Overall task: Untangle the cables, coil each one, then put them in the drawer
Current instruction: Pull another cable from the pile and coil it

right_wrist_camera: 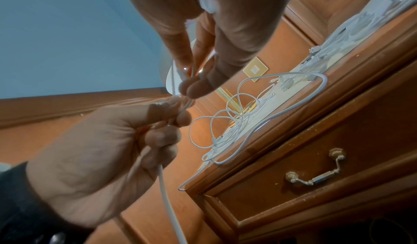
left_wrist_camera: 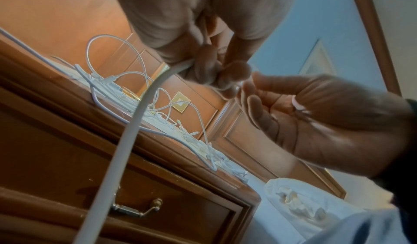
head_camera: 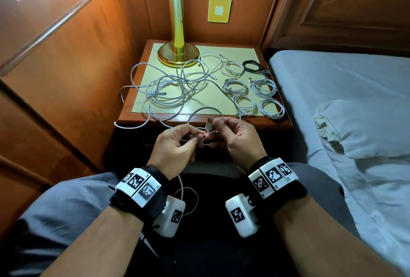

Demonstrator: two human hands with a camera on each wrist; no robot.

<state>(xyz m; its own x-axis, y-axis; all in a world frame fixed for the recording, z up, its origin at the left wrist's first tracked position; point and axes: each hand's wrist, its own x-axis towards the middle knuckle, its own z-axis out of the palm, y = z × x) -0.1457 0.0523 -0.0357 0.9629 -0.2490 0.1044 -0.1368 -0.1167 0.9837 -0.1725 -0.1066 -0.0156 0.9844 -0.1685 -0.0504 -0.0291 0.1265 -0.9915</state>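
Both hands are raised in front of the nightstand (head_camera: 273, 121) and share one white cable (head_camera: 204, 109). My left hand (head_camera: 197, 140) curls its fingers round the cable (right_wrist_camera: 167, 203), which trails down past the wrist to my lap. My right hand (head_camera: 218, 127) pinches the same cable between thumb and fingers (right_wrist_camera: 196, 85), just below its USB plug (head_camera: 209, 123). A loop of it arches above the hands. A loose tangle of white cables (head_camera: 168, 86) covers the nightstand's left half. Several white coils (head_camera: 244, 101) and one black coil (head_camera: 253, 66) lie at its right. The drawer (right_wrist_camera: 315, 174) below is closed.
A brass lamp (head_camera: 177, 32) stands at the back of the nightstand. Wooden panelling (head_camera: 66, 66) closes in the left side. The bed (head_camera: 332, 99) with a white pillow (head_camera: 366, 132) lies close on the right. One cable end hangs over the nightstand's front-left edge (head_camera: 117, 124).
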